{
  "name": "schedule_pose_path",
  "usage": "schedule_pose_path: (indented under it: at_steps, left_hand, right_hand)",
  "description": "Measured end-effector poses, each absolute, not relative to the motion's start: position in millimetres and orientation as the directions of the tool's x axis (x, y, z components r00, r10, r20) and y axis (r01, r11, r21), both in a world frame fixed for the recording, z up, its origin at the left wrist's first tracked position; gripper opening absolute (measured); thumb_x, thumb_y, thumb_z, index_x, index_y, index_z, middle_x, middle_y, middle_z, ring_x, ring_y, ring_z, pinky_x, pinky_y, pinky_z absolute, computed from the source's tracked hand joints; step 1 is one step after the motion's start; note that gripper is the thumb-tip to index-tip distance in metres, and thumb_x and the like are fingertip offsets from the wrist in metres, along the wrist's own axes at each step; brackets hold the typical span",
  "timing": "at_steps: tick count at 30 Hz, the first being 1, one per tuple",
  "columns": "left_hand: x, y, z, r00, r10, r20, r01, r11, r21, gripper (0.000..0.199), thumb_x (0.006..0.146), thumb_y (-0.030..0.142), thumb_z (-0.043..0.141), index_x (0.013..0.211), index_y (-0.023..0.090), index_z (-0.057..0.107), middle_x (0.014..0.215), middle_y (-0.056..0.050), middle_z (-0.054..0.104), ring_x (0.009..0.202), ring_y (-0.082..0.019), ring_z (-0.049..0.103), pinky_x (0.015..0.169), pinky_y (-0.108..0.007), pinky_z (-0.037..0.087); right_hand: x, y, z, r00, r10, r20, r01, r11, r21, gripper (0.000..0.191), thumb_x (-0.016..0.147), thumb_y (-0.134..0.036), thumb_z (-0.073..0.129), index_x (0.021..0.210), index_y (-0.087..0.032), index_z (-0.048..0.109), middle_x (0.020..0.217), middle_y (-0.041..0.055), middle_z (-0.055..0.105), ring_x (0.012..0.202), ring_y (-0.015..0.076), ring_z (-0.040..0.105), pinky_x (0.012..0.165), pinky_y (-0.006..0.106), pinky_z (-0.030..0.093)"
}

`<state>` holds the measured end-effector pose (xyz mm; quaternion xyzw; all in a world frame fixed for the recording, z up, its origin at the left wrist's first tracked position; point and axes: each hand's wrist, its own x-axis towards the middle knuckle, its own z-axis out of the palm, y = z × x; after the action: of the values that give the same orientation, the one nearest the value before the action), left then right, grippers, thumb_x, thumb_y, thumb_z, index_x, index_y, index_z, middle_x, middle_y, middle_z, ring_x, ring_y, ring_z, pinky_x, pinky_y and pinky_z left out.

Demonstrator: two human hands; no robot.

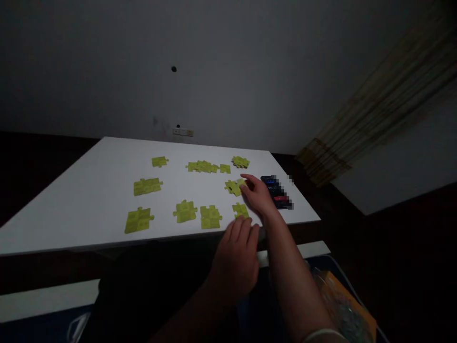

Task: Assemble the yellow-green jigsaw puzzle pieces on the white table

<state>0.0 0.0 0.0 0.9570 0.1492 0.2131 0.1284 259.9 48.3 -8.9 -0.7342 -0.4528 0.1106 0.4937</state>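
Right hand (256, 194) at joined puzzle pieces (233, 187), white table (89, 200), right half; can't tell if gripping. Left hand (240, 247), fingers bent beside nearer puzzle piece (240, 210); grasp unclear.

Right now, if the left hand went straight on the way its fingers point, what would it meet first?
The small yellow-green puzzle piece at the near table edge. The left hand's fingers look right at its lower edge; whether they already touch is unclear.
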Motion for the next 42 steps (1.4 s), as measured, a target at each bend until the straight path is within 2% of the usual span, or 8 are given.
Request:
schedule_pose_path:
  at_steps: [3,7,14,24,28,32,38,42]
  left_hand:
    - [17.2,4.7,-27.3,0.845,0.408,0.345,0.351,-0.911,0.219,0.080,0.108,0.034,0.067,0.181,0.004,0.053,0.192,-0.026,0.051,0.179,-0.042,0.048,0.148,-0.058,0.039]
    - [19.1,7.7,-46.2,0.843,0.383,0.377,0.354,-0.924,0.145,0.081,0.111,0.036,0.063,0.185,0.005,0.049,0.195,-0.024,0.045,0.182,-0.039,0.045,0.148,-0.055,0.036]
    - [20.8,7.4,-53.5,0.833,0.389,0.393,0.371,-0.920,0.125,0.081,0.112,0.037,0.060,0.186,0.006,0.048,0.194,-0.022,0.048,0.182,-0.037,0.045,0.147,-0.053,0.036]
    - [22.1,7.1,-57.6,0.837,0.386,0.388,0.373,-0.921,0.113,0.084,0.112,0.039,0.063,0.188,0.006,0.046,0.194,-0.023,0.048,0.182,-0.038,0.044,0.147,-0.054,0.036]
    - [22.0,7.6,-58.1,0.828,0.380,0.413,0.370,-0.923,0.106,0.082,0.112,0.039,0.063,0.186,0.006,0.049,0.194,-0.022,0.049,0.182,-0.037,0.045,0.146,-0.052,0.037]
    - [23.1,6.9,-61.0,0.822,0.391,0.414,0.378,-0.919,0.116,0.083,0.111,0.037,0.062,0.188,0.008,0.047,0.195,-0.021,0.048,0.183,-0.036,0.044,0.146,-0.053,0.038]
    - [24.2,7.0,-62.7,0.825,0.395,0.404,0.383,-0.917,0.113,0.081,0.112,0.036,0.060,0.187,0.009,0.048,0.195,-0.020,0.048,0.182,-0.037,0.045,0.146,-0.053,0.037]
    - [24.4,7.9,-61.5,0.832,0.387,0.397,0.378,-0.920,0.103,0.080,0.113,0.037,0.061,0.186,0.007,0.050,0.195,-0.021,0.047,0.182,-0.037,0.046,0.146,-0.052,0.038]
  right_hand:
    - [258.5,35.8,-8.2,0.643,0.740,0.197,0.358,-0.064,-0.931,0.058,0.086,-0.055,0.084,0.136,-0.025,0.089,0.113,0.0084,0.085,0.082,0.0264,0.079,0.078,0.045,0.069]
    - [253.8,24.1,-8.9,0.667,0.732,0.139,0.263,-0.057,-0.963,0.048,0.082,-0.064,0.090,0.108,-0.025,0.088,0.091,0.0063,0.083,0.075,0.0270,0.075,0.069,0.042,0.064]
    - [240.2,21.5,-5.0,0.572,0.778,0.262,0.566,-0.142,-0.812,0.034,0.099,-0.055,0.073,0.112,-0.027,0.088,0.105,0.0086,0.091,0.096,0.0318,0.083,0.091,0.046,0.066]
    - [237.6,20.9,-4.6,0.550,0.788,0.278,0.603,-0.145,-0.785,0.032,0.100,-0.054,0.073,0.113,-0.028,0.086,0.105,0.0086,0.090,0.098,0.0325,0.081,0.094,0.048,0.066]
    - [248.4,21.2,-13.8,0.682,0.655,0.326,0.526,-0.130,-0.840,0.035,0.101,-0.057,0.070,0.114,-0.026,0.081,0.107,0.0100,0.087,0.099,0.0326,0.080,0.093,0.046,0.064]
    - [259.2,19.5,-21.5,0.769,0.498,0.400,0.537,-0.166,-0.827,0.039,0.104,-0.053,0.057,0.119,-0.026,0.081,0.122,0.0126,0.087,0.116,0.0352,0.079,0.107,0.050,0.062]
    - [254.4,25.8,-21.1,0.644,0.593,0.483,0.739,-0.321,-0.592,0.037,0.105,-0.034,0.055,0.119,-0.022,0.088,0.122,0.0214,0.083,0.128,0.0429,0.072,0.123,0.062,0.053]
    - [249.4,40.9,-16.6,0.508,0.708,0.491,0.829,-0.246,-0.503,0.041,0.111,-0.034,0.057,0.136,-0.024,0.088,0.140,0.0201,0.085,0.138,0.0433,0.069,0.130,0.064,0.048]
